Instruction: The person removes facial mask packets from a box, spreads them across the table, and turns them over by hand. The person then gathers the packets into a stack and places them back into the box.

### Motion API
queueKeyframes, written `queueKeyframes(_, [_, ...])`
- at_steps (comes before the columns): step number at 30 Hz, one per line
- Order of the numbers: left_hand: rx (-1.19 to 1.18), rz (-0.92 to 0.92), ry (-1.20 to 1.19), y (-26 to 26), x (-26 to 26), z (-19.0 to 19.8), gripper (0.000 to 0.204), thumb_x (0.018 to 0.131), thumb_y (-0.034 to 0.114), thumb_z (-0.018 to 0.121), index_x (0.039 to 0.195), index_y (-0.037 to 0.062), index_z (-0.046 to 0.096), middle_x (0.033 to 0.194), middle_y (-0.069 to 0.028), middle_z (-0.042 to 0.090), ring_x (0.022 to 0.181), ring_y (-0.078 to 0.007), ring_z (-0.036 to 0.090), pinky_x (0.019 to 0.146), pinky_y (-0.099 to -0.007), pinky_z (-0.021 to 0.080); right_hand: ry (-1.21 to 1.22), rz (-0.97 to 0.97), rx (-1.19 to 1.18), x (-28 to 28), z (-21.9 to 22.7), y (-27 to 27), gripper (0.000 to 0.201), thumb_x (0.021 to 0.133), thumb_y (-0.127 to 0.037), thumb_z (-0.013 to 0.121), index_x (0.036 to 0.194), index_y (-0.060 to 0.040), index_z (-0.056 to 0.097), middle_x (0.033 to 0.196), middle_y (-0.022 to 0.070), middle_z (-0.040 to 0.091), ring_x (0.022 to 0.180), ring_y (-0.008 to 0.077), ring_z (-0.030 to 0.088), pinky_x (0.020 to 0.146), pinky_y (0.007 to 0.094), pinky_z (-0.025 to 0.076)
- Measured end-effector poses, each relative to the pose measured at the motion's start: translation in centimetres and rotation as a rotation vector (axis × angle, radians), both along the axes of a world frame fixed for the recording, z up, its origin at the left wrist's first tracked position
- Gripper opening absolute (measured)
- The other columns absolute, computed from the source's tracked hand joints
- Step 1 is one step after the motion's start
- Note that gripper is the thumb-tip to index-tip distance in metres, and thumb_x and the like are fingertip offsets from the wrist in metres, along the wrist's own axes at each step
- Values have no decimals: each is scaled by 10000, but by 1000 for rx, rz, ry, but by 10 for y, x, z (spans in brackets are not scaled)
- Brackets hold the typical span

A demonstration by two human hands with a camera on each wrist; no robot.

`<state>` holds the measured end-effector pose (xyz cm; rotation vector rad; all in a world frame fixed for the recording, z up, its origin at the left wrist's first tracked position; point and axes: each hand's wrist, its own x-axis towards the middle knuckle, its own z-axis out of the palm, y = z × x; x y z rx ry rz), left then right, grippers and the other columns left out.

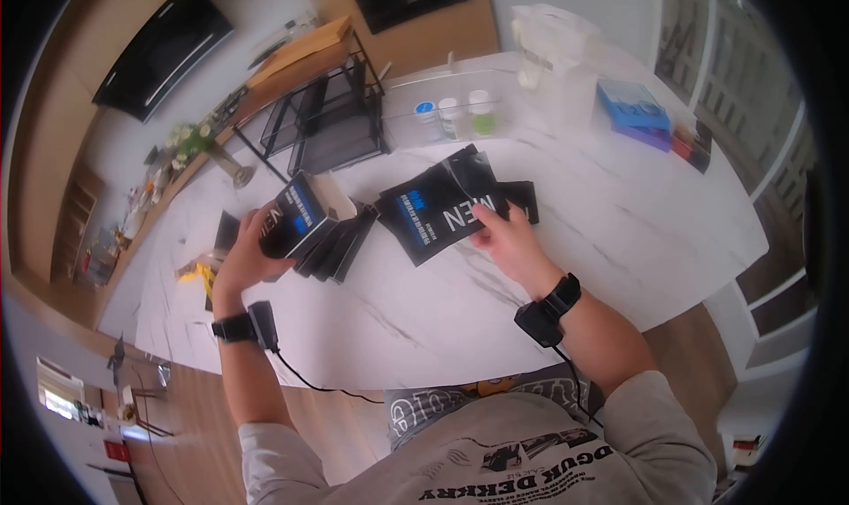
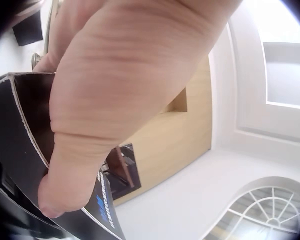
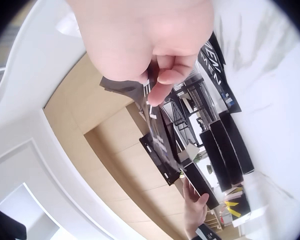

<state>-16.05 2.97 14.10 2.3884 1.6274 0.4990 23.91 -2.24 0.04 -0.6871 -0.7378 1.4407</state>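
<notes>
In the head view the left hand (image 1: 246, 259) grips a black box (image 1: 305, 213) with "MEN" and blue lettering, its end flap raised; the left wrist view shows the thumb (image 2: 70, 185) pressed on the box. The right hand (image 1: 513, 244) pinches a flat black pouch (image 1: 442, 209) with the same lettering, thumb on top. More black pouches (image 1: 522, 195) lie behind it on the table. Several black boxes (image 1: 345, 253) lean side by side below the held box, also seen in the right wrist view as dark boxes (image 3: 225, 155).
A marble-patterned table (image 1: 424, 319) spans the view. At the back stand a black mesh rack (image 1: 332, 125) and a clear bin (image 1: 402, 107) with several bottles. Blue box (image 1: 632, 105) and white bag (image 1: 553, 45) are at the back right; yellow item (image 1: 199, 273) at left; vase (image 1: 232, 167) behind.
</notes>
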Motion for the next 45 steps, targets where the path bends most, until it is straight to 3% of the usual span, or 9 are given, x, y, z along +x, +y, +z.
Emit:
queueKeyframes(2, [97,-114,-30,-12,14,7,1068,543,87,892,1483,133,387,1414,-154,413,1290,-330,466,1087,-391,407,144,80,20,3,9,-4,185,979,-215,635,1068,-55,610,888,30,642,685,114,595,667,283,527])
queueKeyframes(6, [75,-294,-42,-29,49,6,1126,478,64,886,1487,107,387,1441,-143,392,1324,-320,433,1122,-385,372,59,111,20,4,17,-8,213,985,-236,627,1088,-51,602,882,33,646,671,110,607,623,269,495])
queueKeyframes(9, [60,-288,-9,-37,64,1,1127,468,55,892,1481,113,402,1443,-141,387,1294,-315,457,1107,-379,391,-194,1,42,4,17,-7,237,1000,-239,594,1117,-32,595,862,40,652,640,118,622,585,251,480])
queueKeyframes(14, [78,-259,77,-48,86,-8,1091,494,49,906,1470,161,431,1446,-142,382,1223,-306,522,1031,-384,474,-173,-66,44,0,16,-6,267,1026,-190,528,1189,18,569,849,74,666,610,139,645,549,252,485])
queueKeyframes(21, [102,-188,59,-53,117,-31,1034,535,90,908,1458,174,448,1460,-177,354,1216,-335,522,1027,-406,473,-253,-47,38,-19,14,-16,321,1031,-188,525,1267,28,541,841,72,651,641,146,667,532,254,477])
queueKeyframes(25, [142,-196,46,-54,120,-36,1014,548,101,908,1451,169,452,1452,-192,361,1234,-362,504,1034,-426,461,-407,24,-41,-17,11,-11,322,1008,-209,567,1245,7,541,868,46,627,599,91,587,521,236,434])
queueKeyframes(29, [160,-193,47,-54,113,-40,1011,548,102,909,1448,167,454,1454,-191,360,1247,-366,491,1037,-425,460,-221,-184,-24,-11,28,-14,205,994,-204,583,1120,-43,605,824,1,621,634,53,539,540,220,426])
queueKeyframes(33, [158,-248,39,-59,125,-38,998,546,100,911,1438,160,467,1456,-183,359,1256,-364,483,1044,-422,459,-647,-50,153,-17,-1,-7,194,987,-198,596,1058,-19,615,745,27,595,602,79,498,552,266,418])
queueKeyframes(45, [157,-303,33,-62,132,-45,979,538,108,907,1422,156,489,1462,-184,358,1337,-388,402,1074,-439,429,-772,-24,253,-21,-2,-11,162,953,-151,626,911,4,638,707,54,607,631,104,534,583,278,434])
